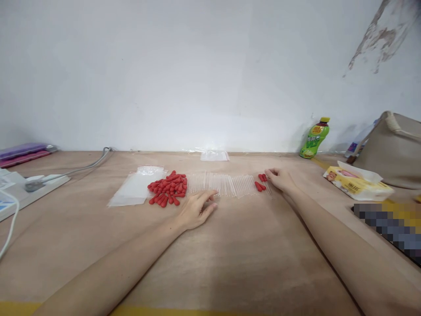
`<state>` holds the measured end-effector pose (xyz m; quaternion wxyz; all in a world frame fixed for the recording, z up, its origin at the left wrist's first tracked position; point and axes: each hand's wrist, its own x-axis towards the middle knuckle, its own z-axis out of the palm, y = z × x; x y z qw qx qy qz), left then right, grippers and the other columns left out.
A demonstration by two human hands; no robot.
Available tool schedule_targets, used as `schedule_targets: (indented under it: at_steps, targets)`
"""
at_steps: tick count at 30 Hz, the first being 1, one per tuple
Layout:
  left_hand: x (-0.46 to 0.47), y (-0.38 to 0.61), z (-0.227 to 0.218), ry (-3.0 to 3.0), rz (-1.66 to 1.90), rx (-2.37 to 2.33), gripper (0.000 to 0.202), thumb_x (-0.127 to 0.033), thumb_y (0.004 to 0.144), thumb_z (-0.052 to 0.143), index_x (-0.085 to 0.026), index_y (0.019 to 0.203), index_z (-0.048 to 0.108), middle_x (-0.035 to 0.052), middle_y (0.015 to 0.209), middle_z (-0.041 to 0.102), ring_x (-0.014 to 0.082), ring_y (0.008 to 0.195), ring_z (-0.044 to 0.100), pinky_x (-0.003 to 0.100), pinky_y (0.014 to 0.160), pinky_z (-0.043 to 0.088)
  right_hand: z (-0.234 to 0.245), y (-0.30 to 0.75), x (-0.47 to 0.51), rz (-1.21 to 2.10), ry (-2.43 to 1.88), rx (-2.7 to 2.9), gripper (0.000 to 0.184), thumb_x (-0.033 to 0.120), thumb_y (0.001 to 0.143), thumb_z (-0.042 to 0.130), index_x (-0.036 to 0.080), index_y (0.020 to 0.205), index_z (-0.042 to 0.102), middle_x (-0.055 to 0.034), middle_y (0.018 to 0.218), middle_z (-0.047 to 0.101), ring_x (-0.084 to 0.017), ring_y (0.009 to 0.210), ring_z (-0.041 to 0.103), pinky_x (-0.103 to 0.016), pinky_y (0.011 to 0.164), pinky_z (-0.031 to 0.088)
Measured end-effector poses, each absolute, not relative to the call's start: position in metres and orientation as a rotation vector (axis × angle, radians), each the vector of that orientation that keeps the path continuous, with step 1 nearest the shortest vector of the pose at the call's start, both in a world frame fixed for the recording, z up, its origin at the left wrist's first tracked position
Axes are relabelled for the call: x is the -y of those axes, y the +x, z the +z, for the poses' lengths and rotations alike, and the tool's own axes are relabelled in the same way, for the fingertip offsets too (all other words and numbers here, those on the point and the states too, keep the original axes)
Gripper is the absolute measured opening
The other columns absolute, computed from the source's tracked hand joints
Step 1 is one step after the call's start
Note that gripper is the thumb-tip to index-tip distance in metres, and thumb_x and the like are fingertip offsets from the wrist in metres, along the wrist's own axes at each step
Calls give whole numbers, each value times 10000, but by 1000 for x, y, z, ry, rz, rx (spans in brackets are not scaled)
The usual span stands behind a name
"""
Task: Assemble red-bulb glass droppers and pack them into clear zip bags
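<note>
A row of thin clear glass tubes (226, 185) lies side by side across the middle of the table. My left hand (198, 210) rests at the near edge of this row, thumb and forefinger apart, holding nothing I can see. To its left is a heap of red rubber dropper bulbs (168, 186), partly on white plastic bags (130, 188). At the row's right end, several red bulbs (259, 186) lie in pairs. Beside them my right hand (279, 179) has its fingertips drawn together; whatever is between them is too small to tell. More thin tubes show just below that hand.
A green drink bottle (315, 138) stands by the wall at the right, near a yellow tissue pack (357, 183) and a beige bag (394, 149). A white power strip (49, 184) with cords lies left. A small clear bag (215, 156) lies at the wall.
</note>
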<state>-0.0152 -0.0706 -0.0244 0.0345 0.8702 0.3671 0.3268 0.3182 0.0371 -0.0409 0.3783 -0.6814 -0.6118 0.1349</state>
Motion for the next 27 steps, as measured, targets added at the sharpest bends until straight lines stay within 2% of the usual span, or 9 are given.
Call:
schedule_targets:
  at_steps: [4, 8, 11, 17, 23, 27]
  targets:
    - [70, -14, -23, 2705, 1086, -1135, 286, -264, 832, 463, -195, 1107, 494, 47, 870, 609, 178, 814, 551, 318, 733, 447, -25, 311, -22, 398, -1652, 1688, 300, 431, 706, 553, 138, 727, 613, -40, 632, 638, -114, 538, 540, -202, 483, 370]
    - [68, -13, -20, 2714, 1217, -1344, 150, -248, 816, 474, -172, 896, 576, 48, 772, 581, 193, 787, 503, 328, 718, 425, -8, 302, -11, 562, -1554, 1968, 279, 424, 665, 593, 161, 573, 584, -11, 550, 613, -95, 500, 502, -202, 485, 352]
    - [64, -15, -16, 2699, 1189, -1582, 140, -273, 800, 489, -175, 819, 587, 57, 785, 560, 211, 791, 474, 345, 714, 412, -3, 297, -9, 585, -1582, 2090, 280, 416, 658, 588, 168, 528, 606, -8, 571, 629, -89, 503, 499, -201, 496, 351]
    - [38, -15, -6, 2603, 986, -1959, 193, -350, 755, 523, -178, 785, 607, 85, 834, 546, 256, 863, 471, 382, 763, 391, -7, 291, -12, 549, -1707, 2006, 229, 375, 604, 608, 169, 506, 605, 1, 509, 611, -87, 458, 496, -197, 460, 339]
    - [1, 1, 0, 2372, 694, -2249, 323, -442, 725, 498, -165, 736, 663, 129, 901, 563, 303, 954, 470, 417, 822, 360, -5, 283, -11, 525, -1798, 1828, 214, 280, 571, 587, 165, 393, 555, 7, 367, 507, -95, 395, 459, -212, 427, 321]
    - [-11, 9, -1, 2297, 607, -2323, 329, -422, 694, 510, -138, 729, 671, 168, 941, 566, 332, 980, 463, 428, 810, 368, -2, 280, -8, 527, -1753, 1768, 219, 250, 596, 548, 166, 393, 549, -4, 365, 507, -107, 407, 477, -217, 442, 349]
